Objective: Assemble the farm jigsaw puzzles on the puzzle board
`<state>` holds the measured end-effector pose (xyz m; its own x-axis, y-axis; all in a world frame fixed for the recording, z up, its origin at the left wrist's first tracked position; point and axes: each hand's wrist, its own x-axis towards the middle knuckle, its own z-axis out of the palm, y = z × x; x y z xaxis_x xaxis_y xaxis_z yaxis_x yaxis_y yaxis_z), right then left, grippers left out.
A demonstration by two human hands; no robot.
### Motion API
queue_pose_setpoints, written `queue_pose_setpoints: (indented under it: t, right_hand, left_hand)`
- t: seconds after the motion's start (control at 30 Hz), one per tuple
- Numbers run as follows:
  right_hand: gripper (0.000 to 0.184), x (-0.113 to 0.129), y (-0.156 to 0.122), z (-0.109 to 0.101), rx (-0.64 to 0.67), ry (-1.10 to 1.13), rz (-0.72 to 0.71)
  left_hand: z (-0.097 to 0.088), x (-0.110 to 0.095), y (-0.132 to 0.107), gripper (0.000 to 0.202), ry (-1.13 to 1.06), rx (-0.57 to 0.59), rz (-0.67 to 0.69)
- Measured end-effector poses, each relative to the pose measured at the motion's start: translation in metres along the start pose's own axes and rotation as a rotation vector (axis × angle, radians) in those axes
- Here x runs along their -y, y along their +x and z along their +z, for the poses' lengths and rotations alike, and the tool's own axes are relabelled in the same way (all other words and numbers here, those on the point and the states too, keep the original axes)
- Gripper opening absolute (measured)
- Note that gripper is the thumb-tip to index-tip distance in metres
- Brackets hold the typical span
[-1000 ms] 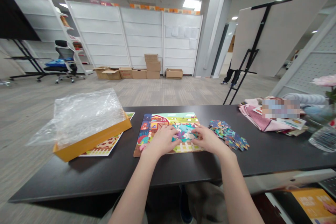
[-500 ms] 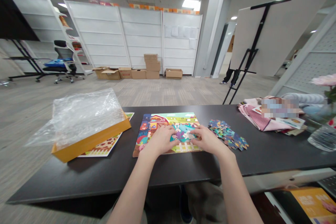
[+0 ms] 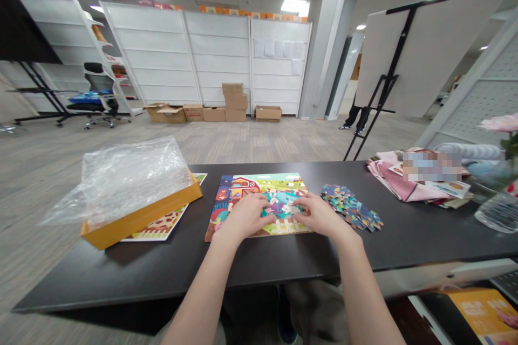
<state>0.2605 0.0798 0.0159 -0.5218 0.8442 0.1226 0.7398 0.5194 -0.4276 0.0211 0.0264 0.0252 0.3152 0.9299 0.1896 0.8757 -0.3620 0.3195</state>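
A colourful farm-picture puzzle board (image 3: 220,215) lies flat in the middle of the table. On it is a joined patch of puzzle pieces (image 3: 282,204) showing rabbits. My left hand (image 3: 249,214) grips the left side of this patch, its fingers bent on top and the thumb near the lower edge. From the right, my right hand (image 3: 318,215) holds the patch's other side with curled fingertips. Both hands partly hide the board and patch. Just right of my right hand lies a heap of loose puzzle pieces (image 3: 352,207).
At the left, a yellow box (image 3: 141,215) with clear plastic wrap (image 3: 129,178) rests tilted on a printed sheet (image 3: 168,226). Folded cloths (image 3: 390,178) and a clear vase (image 3: 499,210) with flowers stand at the right. The dark table's (image 3: 133,275) front edge is close to me.
Hardly anything differs. Both hands stay on the rabbit patch, and the view has shifted very slightly.
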Motion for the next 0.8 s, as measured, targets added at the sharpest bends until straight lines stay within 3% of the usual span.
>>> queue_pose_setpoints:
  t: [0.2,0.4,0.6,0.8]
  right_hand:
    - [0.033,-0.002,0.000,0.000,-0.014,0.033,-0.010]
    - [0.029,-0.007,0.000,-0.004,-0.052,0.008,0.013]
    - [0.029,-0.010,0.000,-0.004,-0.062,-0.038,0.033]
    - [0.022,-0.007,0.000,-0.003,-0.065,-0.022,0.020]
  left_hand:
    - [0.004,0.014,-0.003,0.044,-0.076,-0.055,-0.036]
    - [0.005,0.017,-0.005,0.036,-0.025,-0.054,0.006]
    - [0.005,0.007,0.001,0.052,-0.025,-0.053,0.031]
    - [0.011,0.010,0.014,0.077,-0.061,0.013,-0.024]
